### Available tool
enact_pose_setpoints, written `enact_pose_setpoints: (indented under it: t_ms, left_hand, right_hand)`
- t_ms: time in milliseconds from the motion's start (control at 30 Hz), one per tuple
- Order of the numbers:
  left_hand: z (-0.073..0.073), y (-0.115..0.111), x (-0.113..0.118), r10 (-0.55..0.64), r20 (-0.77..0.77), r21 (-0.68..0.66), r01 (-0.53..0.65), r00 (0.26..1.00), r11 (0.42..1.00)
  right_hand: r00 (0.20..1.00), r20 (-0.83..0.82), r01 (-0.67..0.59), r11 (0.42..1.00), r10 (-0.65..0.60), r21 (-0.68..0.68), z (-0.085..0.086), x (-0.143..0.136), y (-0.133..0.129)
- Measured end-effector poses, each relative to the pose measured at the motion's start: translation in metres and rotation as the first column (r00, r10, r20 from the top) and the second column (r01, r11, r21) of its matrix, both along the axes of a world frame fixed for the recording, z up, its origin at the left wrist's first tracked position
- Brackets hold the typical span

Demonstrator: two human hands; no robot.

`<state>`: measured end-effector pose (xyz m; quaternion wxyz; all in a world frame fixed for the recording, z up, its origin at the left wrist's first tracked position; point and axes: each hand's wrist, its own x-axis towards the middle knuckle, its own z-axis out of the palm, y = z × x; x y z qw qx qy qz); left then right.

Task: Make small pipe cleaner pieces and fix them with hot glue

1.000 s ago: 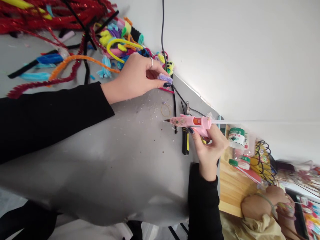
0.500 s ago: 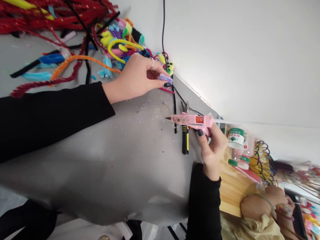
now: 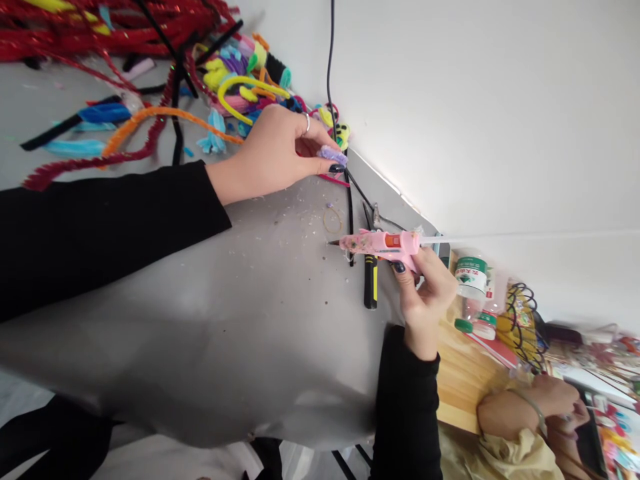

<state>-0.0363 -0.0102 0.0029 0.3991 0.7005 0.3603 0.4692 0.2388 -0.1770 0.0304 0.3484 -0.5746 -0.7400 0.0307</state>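
Observation:
Between the thumb and fingers of my left hand (image 3: pixel 273 157) is a small fuzzy purple piece (image 3: pixel 333 156), which looks like bent pipe cleaner. My right hand (image 3: pixel 425 293) is wrapped round the handle of a pink hot glue gun (image 3: pixel 377 243). Its dark nozzle points left, below and apart from the purple piece, and a long clear glue stick (image 3: pixel 475 238) sticks out of its back end. Partly under the gun lies a yellow-and-black handled tool (image 3: pixel 371 283). A thin yellowish loop (image 3: pixel 332 219) rests on the grey table cover (image 3: pixel 265 320) near the nozzle.
Red tinsel stems (image 3: pixel 100 33) and a pile of coloured pipe cleaner pieces (image 3: pixel 250 73) lie at the upper left. A black cord (image 3: pixel 330 67) runs along the white wall. Plastic bottles (image 3: pixel 471 273) stand at right, near another person's arms (image 3: pixel 520 407) at a wooden table (image 3: pixel 457 373).
The glue gun has tilted slightly and shifted a little left in my right hand. My left hand keeps its hold on the purple piece. The other person's hands have moved slightly.

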Motion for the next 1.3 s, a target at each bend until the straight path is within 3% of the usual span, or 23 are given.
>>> enact_pose_setpoints:
  t_ms: [300,667,1067,1300]
  left_hand:
    - [-0.0002,-0.0003,0.0003,0.002,-0.016,0.011,-0.001,1.000,1.000]
    - [0.0020,-0.0019,-0.0005,-0.010,-0.004,0.002,0.010,1.000,1.000]
    - [0.0030,-0.0040,-0.0006,0.037,-0.080,0.039,-0.034,0.996,0.999]
    - [0.0043,-0.0045,-0.0002,0.051,-0.107,0.060,-0.044,0.993,0.997]
  right_hand:
    - [0.997,0.057,0.056,0.998,-0.057,0.017,-0.0003,-0.0003,-0.0004]
    - [1.000,0.011,-0.022,0.998,0.021,0.063,0.0008,-0.0031,-0.0008]
    - [0.999,0.028,0.013,0.997,-0.015,0.070,-0.0002,-0.0027,-0.0014]
    - [0.999,0.001,-0.035,0.996,0.035,0.084,-0.0012,-0.0041,0.0001]
